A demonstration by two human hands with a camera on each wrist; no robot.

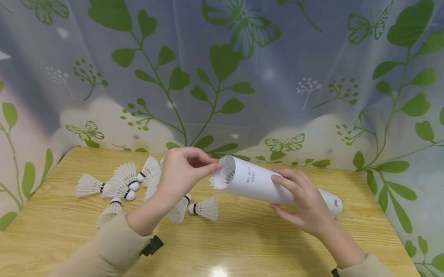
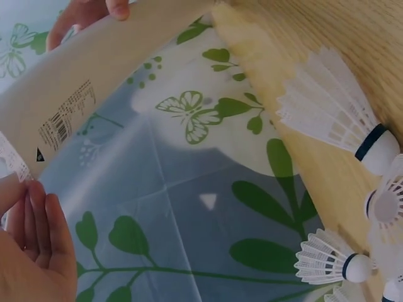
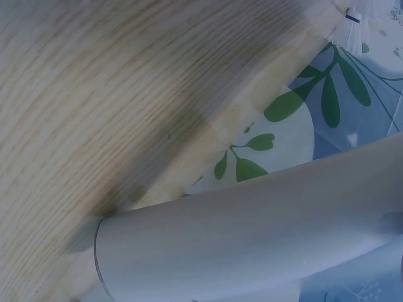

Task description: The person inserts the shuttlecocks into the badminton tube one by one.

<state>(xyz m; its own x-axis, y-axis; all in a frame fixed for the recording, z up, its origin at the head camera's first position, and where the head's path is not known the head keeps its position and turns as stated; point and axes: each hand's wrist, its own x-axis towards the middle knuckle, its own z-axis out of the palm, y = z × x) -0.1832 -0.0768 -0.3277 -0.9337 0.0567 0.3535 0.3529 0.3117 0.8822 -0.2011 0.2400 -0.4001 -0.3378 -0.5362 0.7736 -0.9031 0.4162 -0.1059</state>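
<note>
Nearest you are your 2 beige sleeves (image 1: 112,253), with a black fitting (image 1: 151,246) at each cuff. Past them, your right hand (image 1: 305,199) grips the white tube (image 1: 260,181) around its middle, spread as wide as its girth, fingers over the top and thumb on the near side. Your left hand (image 1: 179,177) pinches the feather edge of 1 shuttle (image 1: 224,172), thumb and index finger closed on it. That shuttle sits in the tube's mouth, skirt outward, partly sticking out.

The tube slants, mouth toward your left hand, its other end lower at the right; whether that end touches the table (image 1: 201,258), I cannot tell. Your left wrist view shows its barcode (image 2: 62,123).

On the table to the left lie the loose shuttles (image 1: 206,208): 1 partly behind your left sleeve, 2 side by side below the tube's mouth, others bunched farther back, some overlapping or hidden by your left hand. Farthest is the curtain (image 1: 275,94), printed with green leaves and butterflies.
</note>
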